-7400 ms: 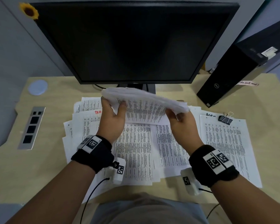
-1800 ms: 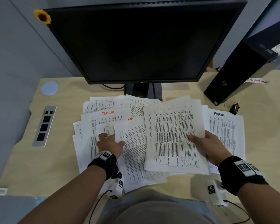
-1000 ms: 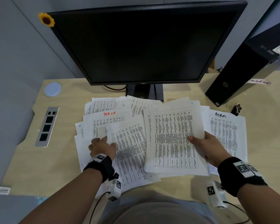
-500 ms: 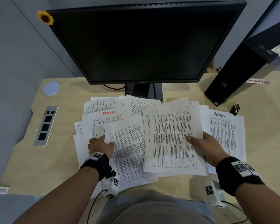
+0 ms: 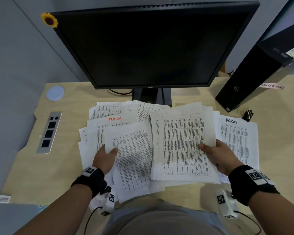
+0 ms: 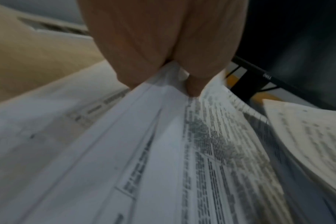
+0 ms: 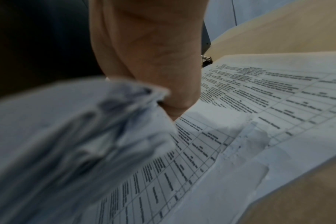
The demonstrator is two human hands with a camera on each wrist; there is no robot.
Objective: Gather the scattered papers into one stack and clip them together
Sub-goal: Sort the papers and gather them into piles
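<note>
Overhead, papers (image 5: 109, 133) litter a wooden desk (image 5: 24, 167); dark monitor (image 5: 151, 46) behind.

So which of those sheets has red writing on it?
The sheet at the back left, just beyond the left hand. Its heading is red; the sheet at the far right is headed FORM in black.

- Bench (image 5: 278, 150): light wood surface.
- Scattered papers (image 5: 109, 114): overlapping, spread across the centre.
- Binder clip (image 5: 247, 114): right of the papers.
- Monitor stand (image 5: 151, 97): rear centre.
- Computer tower (image 5: 255, 75): rear right.
- Round disc (image 5: 55, 92): rear left.
</note>
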